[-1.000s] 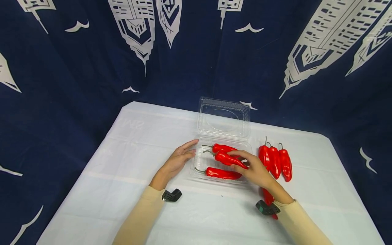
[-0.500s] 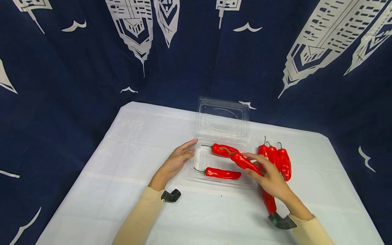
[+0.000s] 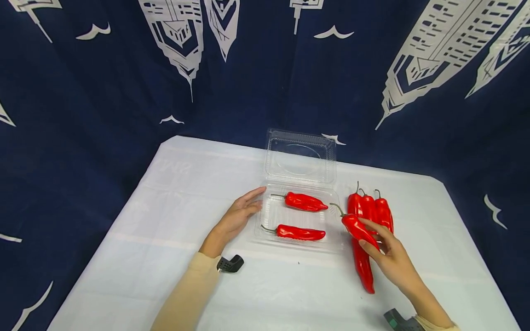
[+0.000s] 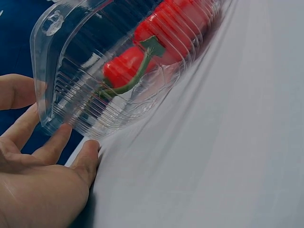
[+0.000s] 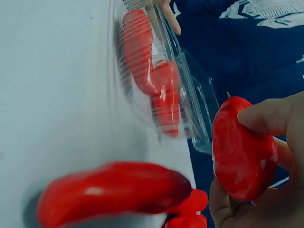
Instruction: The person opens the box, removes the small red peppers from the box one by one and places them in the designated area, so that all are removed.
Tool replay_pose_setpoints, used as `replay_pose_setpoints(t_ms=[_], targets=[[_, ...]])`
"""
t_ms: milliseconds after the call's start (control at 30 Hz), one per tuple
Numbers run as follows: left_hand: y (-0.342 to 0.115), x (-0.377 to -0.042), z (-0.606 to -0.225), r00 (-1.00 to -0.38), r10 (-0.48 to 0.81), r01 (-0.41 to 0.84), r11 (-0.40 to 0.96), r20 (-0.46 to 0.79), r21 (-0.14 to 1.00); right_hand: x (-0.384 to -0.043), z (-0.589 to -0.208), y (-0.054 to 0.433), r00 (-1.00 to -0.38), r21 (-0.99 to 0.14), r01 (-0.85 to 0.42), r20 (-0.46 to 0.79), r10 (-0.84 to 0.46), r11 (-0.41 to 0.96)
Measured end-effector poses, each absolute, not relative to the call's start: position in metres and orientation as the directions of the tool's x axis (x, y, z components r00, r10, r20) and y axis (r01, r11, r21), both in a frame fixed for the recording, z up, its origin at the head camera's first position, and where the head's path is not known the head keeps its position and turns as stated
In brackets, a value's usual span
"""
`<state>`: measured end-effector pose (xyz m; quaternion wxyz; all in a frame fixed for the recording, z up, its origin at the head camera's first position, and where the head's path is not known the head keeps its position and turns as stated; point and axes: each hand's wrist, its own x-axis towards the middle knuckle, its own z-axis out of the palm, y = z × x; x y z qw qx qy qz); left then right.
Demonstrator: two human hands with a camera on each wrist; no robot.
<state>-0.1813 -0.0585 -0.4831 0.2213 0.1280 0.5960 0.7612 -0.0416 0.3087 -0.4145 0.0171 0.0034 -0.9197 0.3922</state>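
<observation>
My right hand [image 3: 391,257] grips a red chili pepper [image 3: 357,228] between thumb and fingers, its stem pointing up and left. It hovers over the table just right of a clear plastic clamshell box [image 3: 265,216]. Two red peppers lie apart inside the box, an upper one [image 3: 305,202] and a lower one [image 3: 300,232]. At the box's left wall rests my left hand [image 3: 233,223], with fingers extended; in the left wrist view its fingertips [image 4: 61,130] touch the ribbed plastic. The right wrist view shows the held pepper [image 5: 242,149] close up, thumb on its side.
Three red peppers [image 3: 384,214] stand side by side right of the box, partly hidden by the held one. Another pepper [image 3: 363,271] lies nearer me. The box's raised lid [image 3: 300,156] leans back at the far side of the white-covered table [image 3: 174,184].
My right hand has lifted the middle pepper out of the box and carried it right and towards me, over the loose peppers. My left hand has stayed at the box.
</observation>
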Motion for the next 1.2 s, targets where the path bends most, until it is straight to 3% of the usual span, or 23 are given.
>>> replay_pose_setpoints(t_ms=[500, 1000, 1200], targets=[[-0.057, -0.182, -0.482, -0.866, 0.493, -0.197, -0.197, -0.076, 0.960, -0.014, -0.424, 0.332, -0.940, -0.718, 0.340, -0.244, 0.238, 0.608], [-0.058, -0.184, -0.482, -0.865, 0.497, -0.191, -0.206, -0.065, 0.960, -0.003, -0.438, 0.333, -0.917, -0.692, 0.399, -0.314, 0.247, 0.602], [-0.058, -0.182, -0.482, -0.864, 0.498, -0.198, -0.196, -0.077, 0.960, -0.001, -0.451, 0.328, -0.939, -0.677, 0.343, -0.258, 0.226, 0.651]])
